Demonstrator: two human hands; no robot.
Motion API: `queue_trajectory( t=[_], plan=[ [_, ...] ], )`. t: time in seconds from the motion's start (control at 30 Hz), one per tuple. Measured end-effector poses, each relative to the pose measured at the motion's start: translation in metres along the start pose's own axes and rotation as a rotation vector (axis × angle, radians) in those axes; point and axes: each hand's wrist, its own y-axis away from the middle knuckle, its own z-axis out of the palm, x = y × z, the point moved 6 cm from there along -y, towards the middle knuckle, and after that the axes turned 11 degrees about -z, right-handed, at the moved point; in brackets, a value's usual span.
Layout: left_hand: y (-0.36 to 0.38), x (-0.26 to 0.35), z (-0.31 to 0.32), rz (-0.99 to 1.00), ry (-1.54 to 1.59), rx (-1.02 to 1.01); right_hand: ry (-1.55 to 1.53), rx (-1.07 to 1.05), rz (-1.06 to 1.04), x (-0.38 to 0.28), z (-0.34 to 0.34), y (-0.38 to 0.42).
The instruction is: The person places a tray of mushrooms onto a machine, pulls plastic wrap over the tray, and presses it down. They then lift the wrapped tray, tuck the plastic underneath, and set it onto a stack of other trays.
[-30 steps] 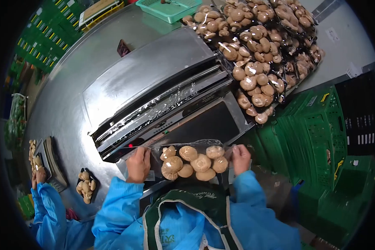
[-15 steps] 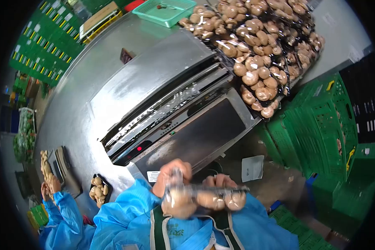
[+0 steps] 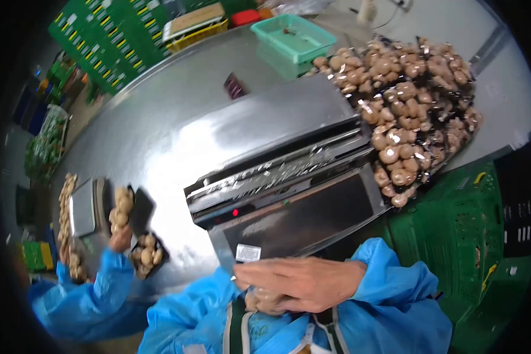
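Note:
Close to my chest is a film-wrapped pack of brown mushrooms (image 3: 265, 300), partly covered by my hands. My right hand (image 3: 310, 282) lies across its top, with fingers stretched out to the left. Only a sliver of my left hand (image 3: 241, 284) shows at the pack's left side, where it holds the pack; most of its fingers are hidden. Just beyond my hands is a wrapping machine (image 3: 312, 206) with a dark plate, a red light and a white label (image 3: 248, 252).
Wrapped mushroom packs (image 3: 407, 118) are heaped at the machine's right end. A green basket (image 3: 292, 38) sits behind. Green crates (image 3: 454, 224) stand at right. On the left, a co-worker's hand (image 3: 121, 239) holds mushrooms near a scale (image 3: 82, 206) and a mushroom tray (image 3: 147, 255).
My right hand has moved over the pack, which was tilted with its mushrooms facing me. The view has shifted, and the co-worker has brought mushrooms to the right of the scale.

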Motion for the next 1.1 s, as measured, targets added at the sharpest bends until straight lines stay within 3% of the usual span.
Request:
queue_trajectory(
  t=[0.07, 0.13, 0.23, 0.3, 0.4, 0.47, 0.53, 0.6, 0.77, 0.8, 0.87, 0.93, 1.0, 1.03, 1.1],
  plan=[
    [0.000, -0.012, -0.011, -0.070, 0.055, 0.064, -0.131, -0.101, 0.151, 0.009, -0.004, 0.029],
    [0.002, -0.024, -0.024, -0.149, 0.115, 0.133, -0.445, -0.143, 0.643, 0.023, -0.011, 0.066],
    [-0.002, -0.042, -0.041, -0.258, 0.157, 0.229, -0.498, -0.003, 0.719, 0.039, -0.001, 0.119],
    [-0.007, -0.049, -0.050, -0.340, 0.142, 0.291, -0.431, 0.420, 0.541, 0.047, -0.013, 0.143],
    [-0.018, -0.048, -0.058, -0.435, 0.108, 0.340, -0.642, 1.033, 0.681, 0.070, -0.023, 0.208],
    [-0.044, 0.012, -0.033, -0.063, 0.376, 0.154, -0.347, 1.346, 0.599, 0.070, -0.062, 0.257],
    [-0.041, 0.026, -0.043, 0.038, 0.321, 0.284, -0.095, 1.575, 0.448, 0.063, -0.118, 0.304],
    [-0.035, 0.036, -0.058, 0.131, 0.254, 0.383, 0.329, 1.505, 0.433, 0.040, -0.185, 0.319],
    [0.025, 0.056, -0.097, 0.566, 0.281, 1.066, 0.166, 1.492, 0.453, 0.085, -0.300, 0.314],
    [0.044, 0.049, -0.109, 0.704, 0.332, 1.200, 0.159, 1.420, 0.491, 0.114, -0.317, 0.323],
    [0.084, 0.031, -0.128, 0.820, 0.385, 1.436, 0.427, 1.196, 0.711, 0.151, -0.334, 0.314],
    [0.121, 0.003, -0.142, 0.695, 0.325, 1.770, 0.607, 1.109, 0.919, 0.176, -0.348, 0.315],
    [0.142, -0.046, -0.163, 0.388, 0.322, 1.910, 0.690, 1.006, 0.869, 0.221, -0.387, 0.382],
    [0.142, -0.076, -0.172, 0.283, 0.422, 1.874, 1.133, 0.818, 1.026, 0.172, -0.367, 0.322],
    [0.126, -0.128, -0.191, 0.152, 0.459, 1.727, 1.210, 0.883, 0.619, 0.163, -0.372, 0.332]
  ],
)
